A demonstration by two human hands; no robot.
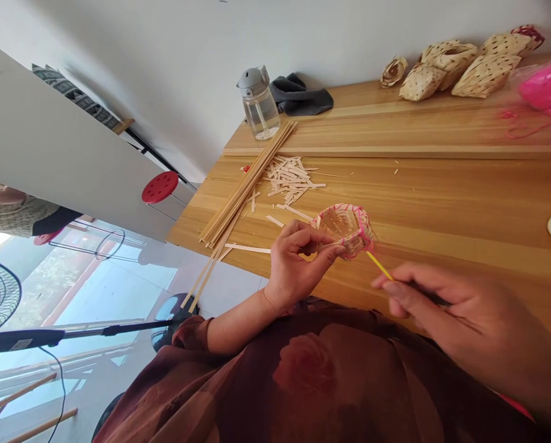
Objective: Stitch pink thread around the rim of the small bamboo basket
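My left hand (296, 261) is closed around a small woven basket (347, 227) with a pink rim, holding it just above the wooden table (441, 197). My right hand (460, 320) pinches a thin yellow stick (379, 266) whose tip reaches the underside of the basket. Both hands are near the table's front edge, over my dark red floral clothing.
A bundle of long bamboo strips (245, 184) and a heap of short cut pieces (291, 178) lie left of the basket. A water bottle (259, 104), dark cloth (298, 95), finished woven items (460, 67) and pink string (545, 86) sit along the wall. A red stool (160, 186) stands below.
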